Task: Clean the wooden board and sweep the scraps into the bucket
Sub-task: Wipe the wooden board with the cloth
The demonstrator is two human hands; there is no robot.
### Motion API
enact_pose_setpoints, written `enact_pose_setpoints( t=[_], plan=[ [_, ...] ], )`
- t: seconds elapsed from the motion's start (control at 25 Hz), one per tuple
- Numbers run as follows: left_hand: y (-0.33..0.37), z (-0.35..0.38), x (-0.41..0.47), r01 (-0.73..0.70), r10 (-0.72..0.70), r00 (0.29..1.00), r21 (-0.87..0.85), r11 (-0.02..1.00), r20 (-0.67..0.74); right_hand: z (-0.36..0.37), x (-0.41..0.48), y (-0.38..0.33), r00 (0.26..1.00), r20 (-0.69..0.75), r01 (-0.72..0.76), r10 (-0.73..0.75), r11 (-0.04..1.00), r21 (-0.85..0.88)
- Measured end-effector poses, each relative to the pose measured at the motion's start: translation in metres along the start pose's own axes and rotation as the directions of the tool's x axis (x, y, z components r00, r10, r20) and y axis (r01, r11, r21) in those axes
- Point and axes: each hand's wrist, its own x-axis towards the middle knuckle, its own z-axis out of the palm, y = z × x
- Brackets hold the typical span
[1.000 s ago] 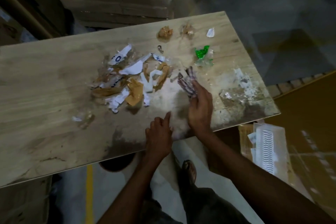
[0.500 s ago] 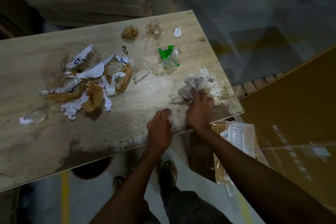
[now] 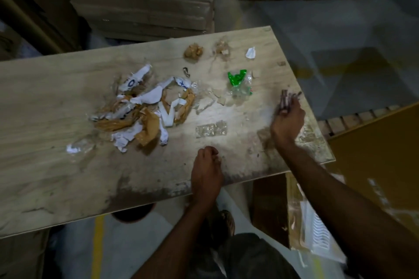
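The wooden board (image 3: 56,120) spans the centre of the frame. A pile of scraps (image 3: 147,111), white and brown, lies at its middle. A green wrapper (image 3: 237,77) and a clear strip (image 3: 210,128) lie to the right of the pile. The right hand (image 3: 288,118), at the board's right end, grips a dark object (image 3: 285,100), too blurred to identify. The left hand (image 3: 207,170) rests on the near edge, fingers curled, nothing visible in it. A round container (image 3: 133,215) shows partly below the near edge.
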Motion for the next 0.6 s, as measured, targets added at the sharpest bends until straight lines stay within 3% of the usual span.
enact_pose_setpoints(
  t=[0.08, 0.16, 0.24, 0.4, 0.48, 0.52, 0.6],
  plan=[
    [-0.001, 0.002, 0.008, -0.040, 0.034, 0.998, 0.099, 0.994, 0.060, 0.019, 0.025, -0.008, 0.974, 0.222, 0.088, -0.051, 0.983, -0.160],
    [0.006, 0.007, 0.018, -0.040, 0.027, 0.994, 0.128, 0.991, 0.103, 0.043, 0.032, -0.025, 0.891, 0.407, 0.311, -0.202, 0.924, -0.221],
    [0.017, 0.015, 0.029, 0.008, -0.022, 0.992, 0.110, 0.994, 0.124, 0.064, 0.023, -0.044, 0.791, 0.531, 0.453, -0.305, 0.875, -0.171],
    [0.025, 0.020, 0.041, 0.013, -0.023, 0.997, 0.151, 0.988, 0.068, 0.100, -0.020, -0.060, 0.604, 0.637, 0.582, -0.479, 0.811, 0.059],
    [0.025, 0.024, 0.037, -0.015, 0.005, 0.999, 0.197, 0.980, 0.048, 0.101, -0.018, -0.069, 0.632, 0.623, 0.399, -0.461, 0.883, 0.248],
    [0.026, 0.025, 0.034, -0.018, 0.011, 0.999, 0.193, 0.981, 0.033, 0.095, -0.011, -0.070, 0.681, 0.592, 0.303, -0.431, 0.902, 0.308],
    [0.026, 0.024, 0.032, 0.022, -0.021, 1.000, 0.143, 0.989, -0.014, 0.073, 0.002, -0.060, 0.794, 0.478, 0.255, -0.376, 0.920, 0.298]
  ],
)
